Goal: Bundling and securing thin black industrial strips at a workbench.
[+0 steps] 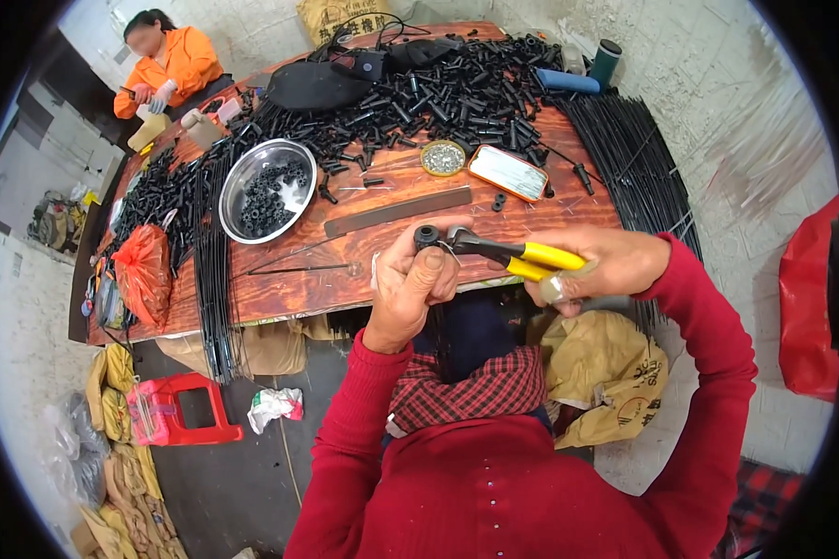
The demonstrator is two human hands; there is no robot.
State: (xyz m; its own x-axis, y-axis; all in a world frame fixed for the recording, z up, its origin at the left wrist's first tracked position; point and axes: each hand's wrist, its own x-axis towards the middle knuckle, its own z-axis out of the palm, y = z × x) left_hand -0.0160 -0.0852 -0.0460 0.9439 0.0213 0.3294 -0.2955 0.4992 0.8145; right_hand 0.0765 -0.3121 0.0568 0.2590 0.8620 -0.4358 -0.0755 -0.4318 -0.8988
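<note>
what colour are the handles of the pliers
The handles are yellow, seen best in the head view.

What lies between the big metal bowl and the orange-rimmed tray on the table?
In the head view, a few loose black parts and the round yellow-rimmed dish of small silvery bits lie between them.

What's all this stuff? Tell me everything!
Wooden table: one, reddish-brown, middle
Metal pliers: one, yellow-handled, centre
Small hollow piece: one, black, centre
Round metal bowl: one, silver, table's left
Little round pieces: many, black, inside bowl
Round tin: one, yellow-rimmed, mid-table
Rectangular tray: one, orange-rimmed white, beside tin
Flat bar: one, brownish, table's front
Short tubular pieces: many, black, table
Thin rods: bundles, black, table's sides
Plastic bag: one, red, table's left
Plastic stool: one, red, floor
Co-worker: one, orange top, far left
Left hand: one, red-sleeved, holding hollow piece
Right hand: one, red-sleeved, on pliers
</note>
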